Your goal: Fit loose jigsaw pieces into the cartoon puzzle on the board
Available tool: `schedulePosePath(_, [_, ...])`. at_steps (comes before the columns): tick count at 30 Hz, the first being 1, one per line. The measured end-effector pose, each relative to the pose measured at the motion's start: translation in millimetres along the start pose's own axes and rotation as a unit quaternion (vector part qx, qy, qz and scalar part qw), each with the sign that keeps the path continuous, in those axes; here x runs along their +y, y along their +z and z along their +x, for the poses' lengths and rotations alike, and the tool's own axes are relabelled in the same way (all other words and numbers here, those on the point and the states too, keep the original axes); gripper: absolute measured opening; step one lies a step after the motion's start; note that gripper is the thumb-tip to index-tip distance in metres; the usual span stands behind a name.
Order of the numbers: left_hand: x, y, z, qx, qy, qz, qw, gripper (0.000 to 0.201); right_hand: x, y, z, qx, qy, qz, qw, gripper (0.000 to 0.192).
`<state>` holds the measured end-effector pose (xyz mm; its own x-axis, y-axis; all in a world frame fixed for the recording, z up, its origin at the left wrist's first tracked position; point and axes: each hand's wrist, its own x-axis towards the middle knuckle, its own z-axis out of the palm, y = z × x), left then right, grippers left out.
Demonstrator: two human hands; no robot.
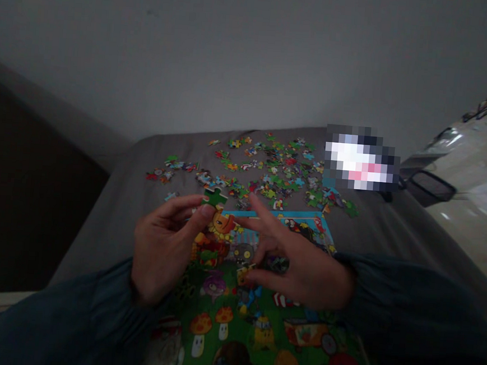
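our left fingers [199,219] pinching a green puzzle piece [216,198], right fingers [270,279] gripping a yellowish piece [243,276], picture board [226,296] near, loose pieces [289,162] far

The upper puzzle piece [216,198] is green, the lower piece [243,275] yellowish. Loose pieces [270,193] make a jumble — green, red, orange, blue. The picture sheet [243,330] has a green ground, light-blue upper border [302,214] and orange-capped mushrooms [201,323]. The cloth [110,211] is plain grey — the sleeves [69,309] dark blue-green.
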<state>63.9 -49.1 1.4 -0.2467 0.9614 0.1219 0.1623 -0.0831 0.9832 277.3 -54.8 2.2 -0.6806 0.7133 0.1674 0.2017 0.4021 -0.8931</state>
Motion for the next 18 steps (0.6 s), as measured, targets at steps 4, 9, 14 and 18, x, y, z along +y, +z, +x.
schedulePosePath(4, [-2,1.8,1,-0.003,-0.02,-0.016,1.0,0.028,0,3,2,0.042,0.083,0.117,0.989,0.098])
schedulePosePath(9, [-6,5.0,-2,-0.026,-0.048,-0.078,0.995,0.029,2,6,4,0.038,0.133,0.151,0.979,0.063])
schedulePosePath(14, [-6,8.7,-7,-0.04,-0.074,-0.099,0.992,0.032,0,6,5,0.021,0.167,0.172,0.971,0.017])
schedulePosePath(18, [-5,10.8,-8,-0.041,-0.082,-0.108,0.99,0.032,-1,4,6,0.021,0.153,0.158,0.975,0.012])
